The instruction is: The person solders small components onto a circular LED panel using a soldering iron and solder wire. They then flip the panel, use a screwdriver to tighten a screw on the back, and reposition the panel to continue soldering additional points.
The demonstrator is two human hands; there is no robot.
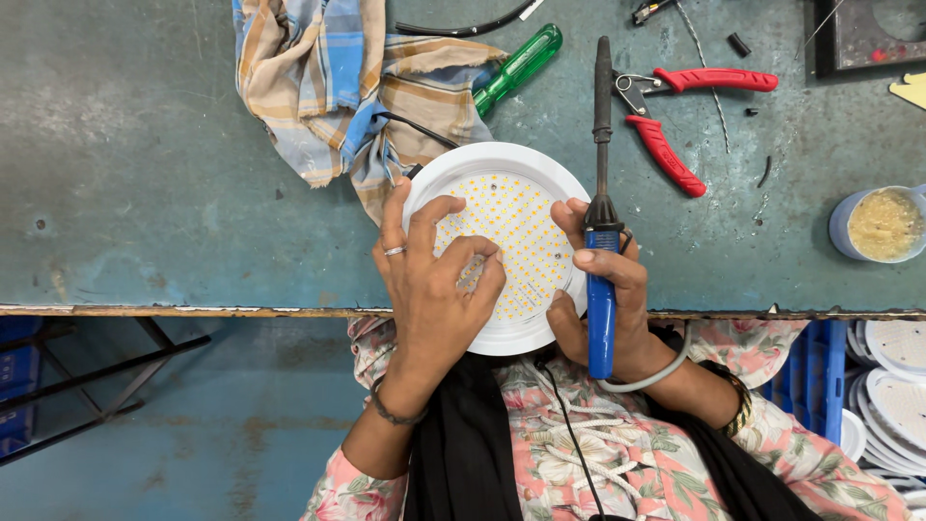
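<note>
Here, closest to the camera, the left hand point(436, 280) lies spread over the round white LED panel point(508, 246), its fingers curled with the tips pressing the dotted yellow board; it steadies the panel but does not close around it. The panel sits at the near edge of the worn green workbench point(145, 174), overhanging the edge slightly toward the person's lap. The right hand point(608, 309) is clamped on the blue handle of a soldering iron point(601, 207), and also rests against the panel's right rim. The iron's dark shaft points away across the bench, clear of the board.

To do this well, I judge the panel should stay flat and pinned by the left fingertips, while the hot shaft is kept off the white rim and the cord trailing over the wrist.

Further out, a checked cloth point(333, 87) lies just behind the panel, touching its upper left rim, with a black wire running under it; it could snag. Beyond are a green-handled screwdriver point(518, 66), red-handled pliers point(675, 121) near the iron's tip, and a small cup of yellowish paste point(880, 224) at the right. Stacked white panels point(892, 386) stand below the bench at the right.
</note>
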